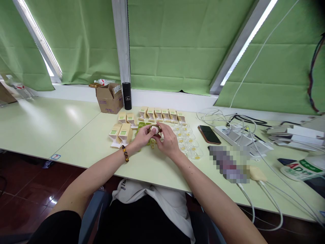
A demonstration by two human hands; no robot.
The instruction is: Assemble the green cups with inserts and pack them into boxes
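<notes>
Both my hands meet above the table around a small rounded white case with an olive-green rim (154, 129). My left hand (142, 138) grips it from the left, thumb across its front. From the other side my right hand (167, 139) closes its fingers on it, and they partly hide it. Green moulded pieces (141, 126) lie just behind my left hand. A small yellowish piece (152, 143) shows below the hands. Beside my right hand are rows of clear plastic pieces with yellow spots (188, 139).
Open cream cartons (125, 133) stand left of the hands, and a row of similar cartons (157, 114) stands behind. Further back are a cardboard box (109, 99) and a black bottle (127, 96). A phone (209, 134), a power strip (241, 137) and cables lie on the right.
</notes>
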